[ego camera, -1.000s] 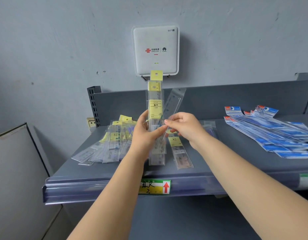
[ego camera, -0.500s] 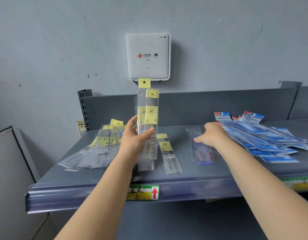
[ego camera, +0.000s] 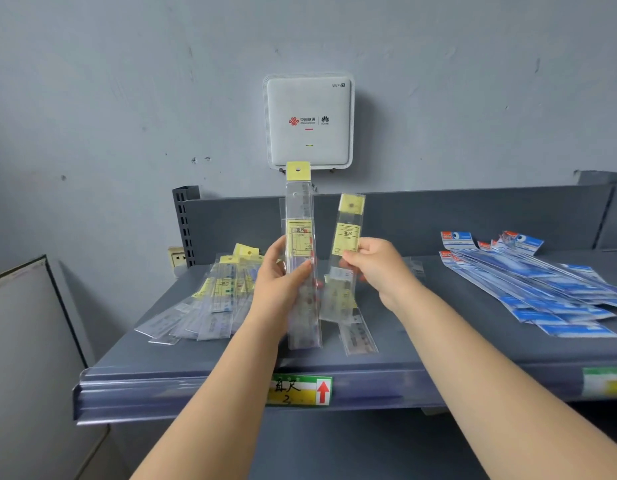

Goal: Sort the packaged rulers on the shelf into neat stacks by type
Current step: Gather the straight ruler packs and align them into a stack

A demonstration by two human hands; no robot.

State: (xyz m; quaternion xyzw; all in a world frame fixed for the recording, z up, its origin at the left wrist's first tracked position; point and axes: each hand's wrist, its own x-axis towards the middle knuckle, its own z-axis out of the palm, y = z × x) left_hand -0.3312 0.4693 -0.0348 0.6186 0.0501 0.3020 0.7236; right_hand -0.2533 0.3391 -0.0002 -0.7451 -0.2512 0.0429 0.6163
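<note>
Slippage is looking like the main risk: both hands are holding slick clear sleeves upright above the shelf (ego camera: pixel 231 372), and a loose thumb could be letting one slide down or fan out.

Nearest, the shelf's front lip is carrying a green and yellow price tag (ego camera: pixel 300 389) at 6 o'clock; anything dropped near that lip could be tipping over the edge. Just behind it a single yellow-label ruler (ego camera: pixel 357 336) is lying flat, close enough to be getting nudged forward by a lowering wrist.

The left hand (ego camera: pixel 281 285) is gripping a tall bundle of yellow-label rulers (ego camera: pixel 300 244), thumb across the front, so several packs are depending on one squeeze. The right hand (ego camera: pixel 376 268) is pinching a shorter yellow-label pack (ego camera: pixel 347 237) just beside it, tilted slightly toward 1 o'clock; merging the two could be misaligning their ends.

At 9 o'clock a loose fan of yellow-label packs (ego camera: pixel 210 303) is spreading toward the shelf's left edge. At 3 o'clock the blue-label rulers (ego camera: pixel 542 289) are sprawling, well apart. Open room is lying between these, behind the hands, up to the grey back panel (ego camera: pixel 438 220). Beyond, at 12 o'clock, a white router (ego camera: pixel 309 121) is sitting on the wall, with the bundle's top reaching up in front of its lower edge.
</note>
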